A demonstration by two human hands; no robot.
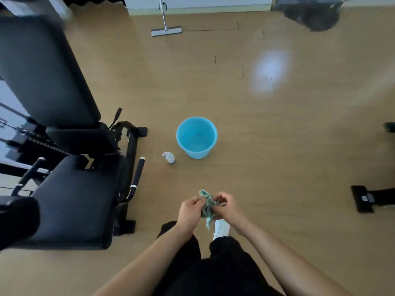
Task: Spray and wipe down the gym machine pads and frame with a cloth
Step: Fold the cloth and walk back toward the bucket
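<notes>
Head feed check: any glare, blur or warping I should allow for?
Head view: a pale glare patch sits on the floor beyond the bucket, to its right; wide-angle warping bends the machine toward the edges; the top corners smear with blur; the cloth looks slightly soft; the middle is fairly sharp.

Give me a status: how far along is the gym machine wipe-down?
Looks early. Done: no wiped area shows on the seat pad or back pad. In hand: left hand and right hand grip the bunched cloth. Left: spray bottle stands unheld on the floor beside the bucket; all spraying and wiping, frame included.
</notes>
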